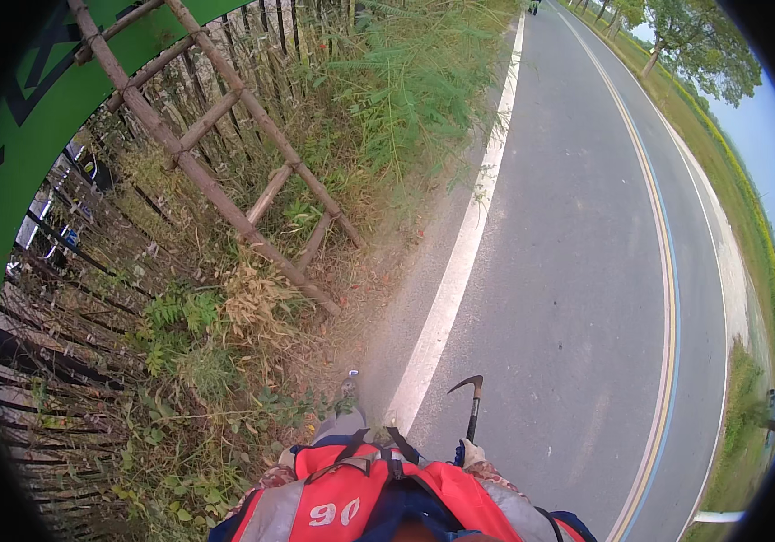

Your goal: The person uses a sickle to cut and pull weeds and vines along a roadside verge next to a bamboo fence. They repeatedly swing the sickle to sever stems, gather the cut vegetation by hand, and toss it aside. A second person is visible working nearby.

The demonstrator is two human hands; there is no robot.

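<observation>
My right hand [473,452], in a pale glove with dark blue on it, grips the handle of a sickle [474,410]. The tool points ahead over the grey asphalt, its curved blade hooking to the left. Only a small pale part of my left hand [288,456] shows at the left edge of my red vest [347,491]. The vest and the floral sleeve hide most of that hand, so its grip cannot be made out. Weeds [225,379] and a leafy stem [306,404] are nearest to it. One grey shoe [349,387] steps on the dirt verge.
A wooden pole ladder [204,176] leans against a dark metal fence [76,251] with a green sign board [28,115] at left. Feathery green shrubs [401,88] overhang the road's white edge line [458,271]. Trees [679,40] line the far side. A distant vehicle [534,7] is ahead.
</observation>
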